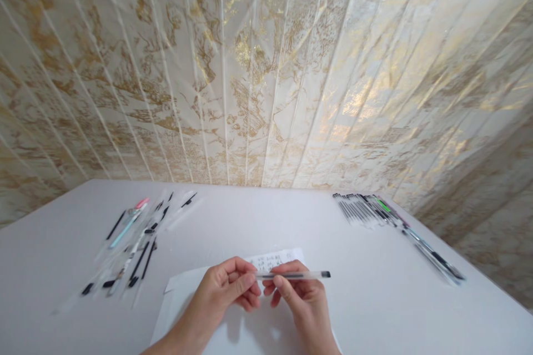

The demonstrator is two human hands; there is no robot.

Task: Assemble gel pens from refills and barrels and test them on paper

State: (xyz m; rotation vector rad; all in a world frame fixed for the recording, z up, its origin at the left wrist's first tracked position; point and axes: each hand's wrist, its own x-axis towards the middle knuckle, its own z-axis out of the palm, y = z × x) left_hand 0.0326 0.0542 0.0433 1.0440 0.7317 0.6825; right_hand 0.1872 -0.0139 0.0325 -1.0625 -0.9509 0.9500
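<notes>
Between my two hands a clear-barrelled pen [308, 275] with a black end lies level, the black end pointing right. My left hand [231, 288] pinches its left end between thumb and fingers, which hide the tip. Further along the barrel, my right hand [302, 294] grips it with the thumb in front. Under both hands are white paper sheets [179, 294], and a smaller slip with handwriting [270, 259] shows just behind the fingers.
Loose pen parts, black caps and a blue-and-pink pen [127, 227] are scattered on the left of the white table [250, 216]. At the right, a row of clear pens [358, 209] lies beside several other pens [437, 258]. A gold-patterned curtain [250, 77] hangs behind.
</notes>
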